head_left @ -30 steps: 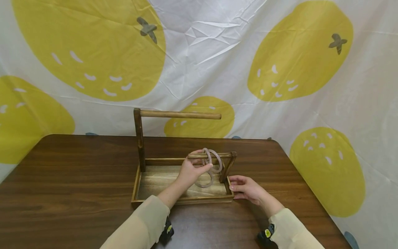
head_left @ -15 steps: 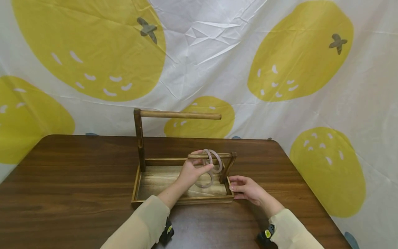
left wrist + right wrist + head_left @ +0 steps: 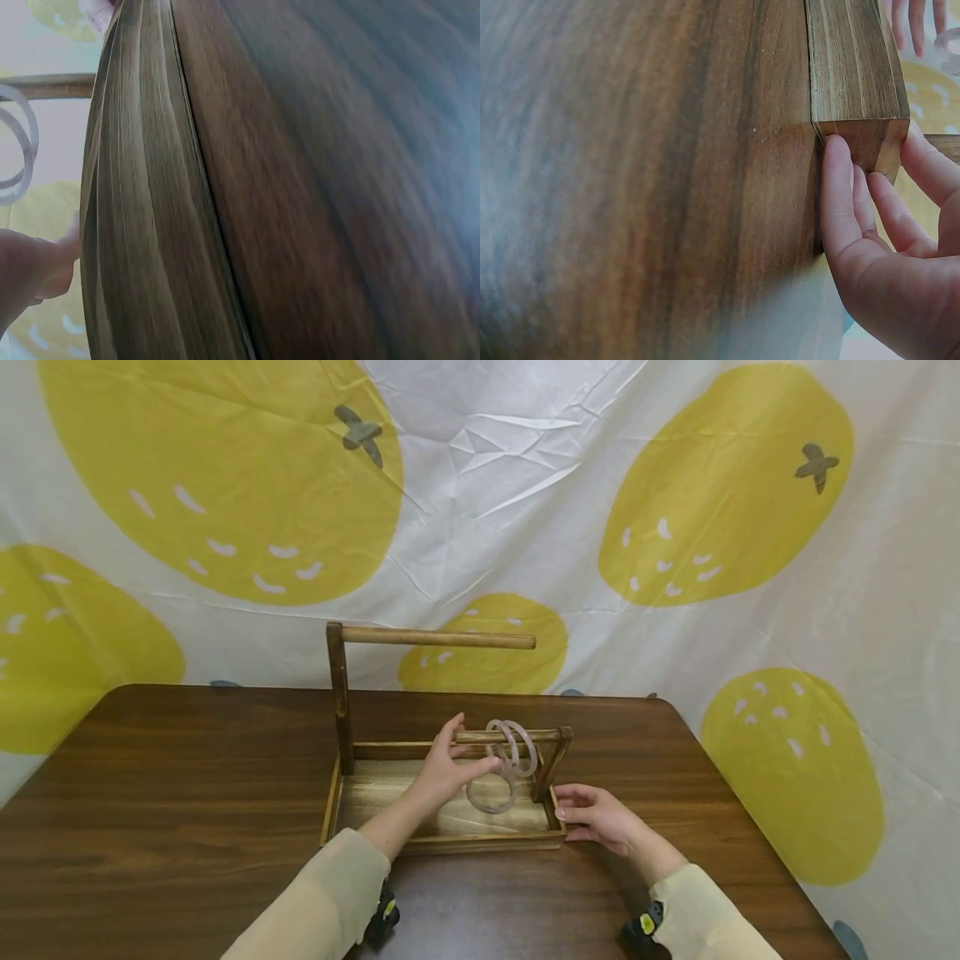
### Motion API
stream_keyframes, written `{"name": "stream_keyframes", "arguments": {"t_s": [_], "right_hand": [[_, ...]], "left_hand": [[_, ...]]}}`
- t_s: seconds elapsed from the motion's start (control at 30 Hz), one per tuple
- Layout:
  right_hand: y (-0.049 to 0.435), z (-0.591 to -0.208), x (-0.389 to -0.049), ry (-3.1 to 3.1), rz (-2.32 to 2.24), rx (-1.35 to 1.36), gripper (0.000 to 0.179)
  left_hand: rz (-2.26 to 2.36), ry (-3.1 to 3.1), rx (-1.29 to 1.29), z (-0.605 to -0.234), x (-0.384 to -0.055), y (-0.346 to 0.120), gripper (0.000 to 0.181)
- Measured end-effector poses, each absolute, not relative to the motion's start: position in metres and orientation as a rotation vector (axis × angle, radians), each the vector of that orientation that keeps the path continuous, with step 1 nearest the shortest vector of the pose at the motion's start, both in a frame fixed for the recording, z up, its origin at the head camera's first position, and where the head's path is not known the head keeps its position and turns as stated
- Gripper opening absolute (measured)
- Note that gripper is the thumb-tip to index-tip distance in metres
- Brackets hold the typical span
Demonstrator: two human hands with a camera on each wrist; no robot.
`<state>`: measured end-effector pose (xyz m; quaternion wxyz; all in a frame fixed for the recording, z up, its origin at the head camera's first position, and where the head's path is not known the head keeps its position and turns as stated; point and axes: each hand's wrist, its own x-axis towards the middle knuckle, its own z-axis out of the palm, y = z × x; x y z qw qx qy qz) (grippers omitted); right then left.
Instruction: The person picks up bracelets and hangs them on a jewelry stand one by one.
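Observation:
A brown wooden stand has a shallow tray (image 3: 495, 842), a tall post with a long upper bar (image 3: 442, 637), and a short post with a lower bar (image 3: 471, 737). Pale pink translucent bangles (image 3: 529, 745) hang around the lower bar. Another bangle (image 3: 491, 812) shows below them, seemingly in the tray. My left hand (image 3: 442, 770) has its fingers spread by the lower bar's free end, thumb tip close to the bangles; in the left wrist view it is apart from them. My right hand (image 3: 600, 817) holds the tray's right end, fingers against the outer wall, thumb at the rim.
The stand rests on a dark wood-grain table (image 3: 187, 793). A white cloth with yellow fruit prints (image 3: 517, 518) hangs behind the table. The upper bar overhangs the tray at the back.
My left hand has let go of the bangles and shifted slightly left, its fingers spreading. The bangles stay on the lower bar. My right hand keeps its place.

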<state>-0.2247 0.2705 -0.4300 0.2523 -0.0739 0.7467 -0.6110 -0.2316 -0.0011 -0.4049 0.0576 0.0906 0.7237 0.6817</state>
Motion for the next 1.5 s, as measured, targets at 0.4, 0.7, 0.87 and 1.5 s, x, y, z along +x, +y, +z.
{"name": "stream_keyframes", "arguments": {"t_s": [0.4, 0.7, 0.87, 1.5], "right_hand": [[0.272, -0.429, -0.225, 2.022, -1.647, -0.198, 0.057], [0.272, -0.429, -0.226, 2.03, -1.644, -0.195, 0.057], [0.272, -0.43, -0.226, 2.038, -1.639, -0.189, 0.058], [0.271, -0.43, -0.226, 2.039, -1.632, -0.204, 0.058]], "left_hand": [[1.998, 2.27, 0.275, -0.404, -0.232, -0.02, 0.088], [1.958, 2.311, 0.268, -0.402, -0.231, -0.031, 0.09], [1.863, 2.369, 0.316, -0.402, -0.228, -0.035, 0.095], [1.175, 2.789, 0.451, -0.412, -0.225, -0.041, 0.113]]}}
